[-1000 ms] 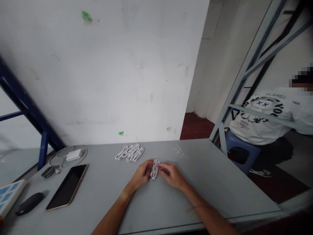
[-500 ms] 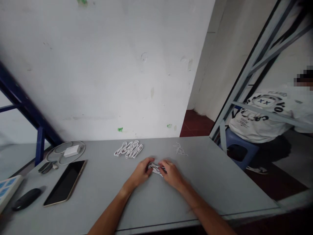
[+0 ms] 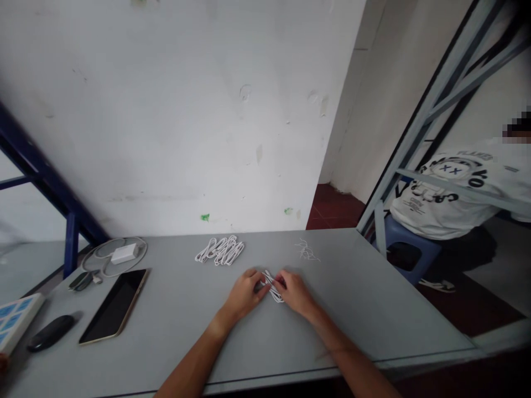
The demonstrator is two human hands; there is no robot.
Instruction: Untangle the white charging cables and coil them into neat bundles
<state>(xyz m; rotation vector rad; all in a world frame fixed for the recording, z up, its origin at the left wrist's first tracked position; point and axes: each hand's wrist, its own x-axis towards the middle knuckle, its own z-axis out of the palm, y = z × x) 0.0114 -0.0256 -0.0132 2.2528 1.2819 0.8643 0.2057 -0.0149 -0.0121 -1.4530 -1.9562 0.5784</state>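
A small bundle of folded white cable (image 3: 276, 295) lies slantwise on the grey table between my hands. My left hand (image 3: 248, 292) is closed at its left side, thumb and fingertips pinching at the bundle's middle. From the other side my right hand (image 3: 292, 288) also pinches at the middle, its fingers bent in. Whether a thin tie is between the fingertips is too small to tell. Beyond my hands lie several looped white cables (image 3: 222, 251) in a pile. A loose tangle of thin white ties (image 3: 307, 250) rests to their right.
At the left are a dark phone or tablet (image 3: 114, 307), a black computer mouse (image 3: 51, 333), a white power adapter (image 3: 125, 254) with its cord, and a white box with blue squares (image 3: 19, 316). A wall (image 3: 207, 121) backs the table. A person (image 3: 456, 190) sits beyond the right frame.
The cable bundle between my hands has turned from lying nearly crosswise to a steeper slant. My fingers have shifted their pinch on it. The view has moved slightly.
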